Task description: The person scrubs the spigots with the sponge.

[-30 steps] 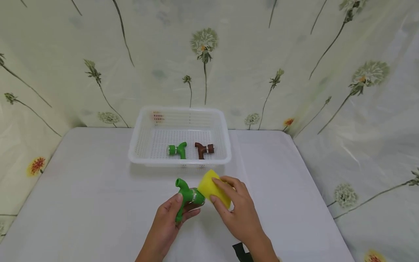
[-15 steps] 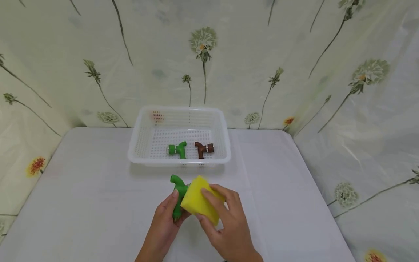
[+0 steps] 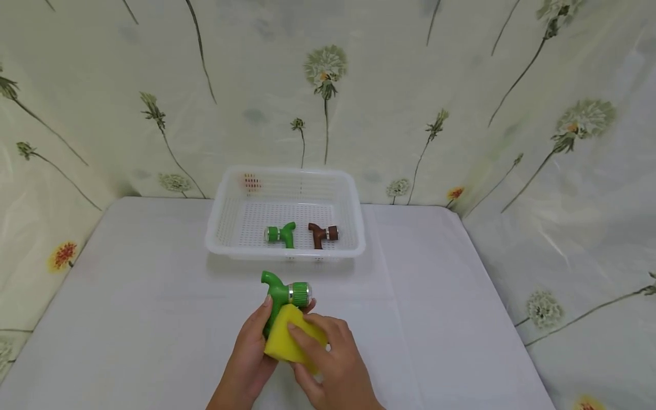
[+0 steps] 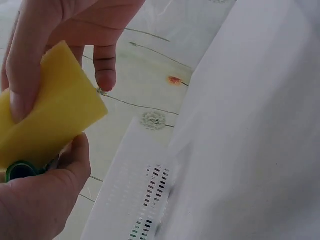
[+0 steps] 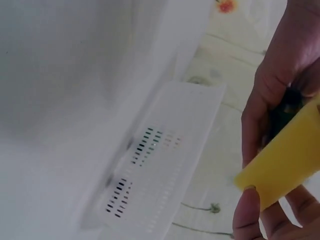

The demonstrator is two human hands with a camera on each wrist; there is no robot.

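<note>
In the head view my left hand [image 3: 250, 348] grips a green plastic tap [image 3: 278, 294] with a ribbed knob and a silver ring. My right hand [image 3: 337, 360] pinches a yellow sponge [image 3: 293, 337] between thumb and fingers. The sponge lies against the lower stem of the tap and hides part of it. From the left wrist, the sponge [image 4: 55, 105] covers most of the tap, leaving a round green opening [image 4: 22, 171] in sight. In the right wrist view the tap [image 5: 284, 117] is dark behind the sponge [image 5: 287, 155].
Beyond my hands a white perforated basket [image 3: 217, 249] stands on the white-covered table [image 3: 128, 296]. Inside it lie a second green tap [image 3: 285, 233] and a brown tap [image 3: 319, 233]. A flower-patterned sheet [image 3: 374, 85] hangs behind and to the sides.
My right hand has brought the sponge from the knob end down and left, across the tap to its lower stem. The knob is uncovered again. My left hand keeps its grip.
</note>
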